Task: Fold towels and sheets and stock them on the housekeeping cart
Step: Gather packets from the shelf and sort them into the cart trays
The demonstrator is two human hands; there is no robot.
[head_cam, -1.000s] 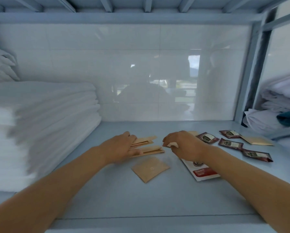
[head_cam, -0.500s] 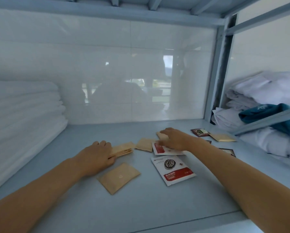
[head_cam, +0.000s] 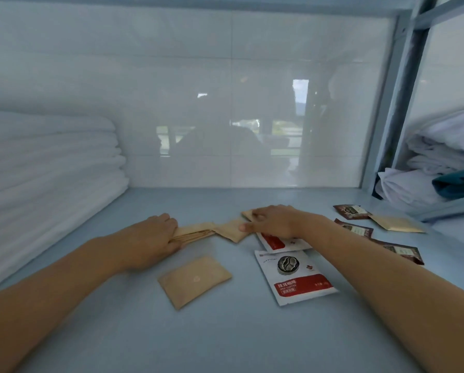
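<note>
A tall stack of folded white towels fills the left of the pale blue shelf. My left hand grips a thin stack of tan paper packets between fingers and thumb, down on the shelf. My right hand lies flat over more tan packets, its fingers on one at the back and its thumb touching the nearer one. Those packets meet the end of the left hand's stack.
A loose tan packet and two white coffee sachets lie in front of my hands. Dark red sachets and another tan packet lie at right. Beyond the shelf post are crumpled white linen and a teal cloth.
My right hand has slid left across the sachets, bringing tan packets up against the stack in my left hand. The left hand has barely moved.
</note>
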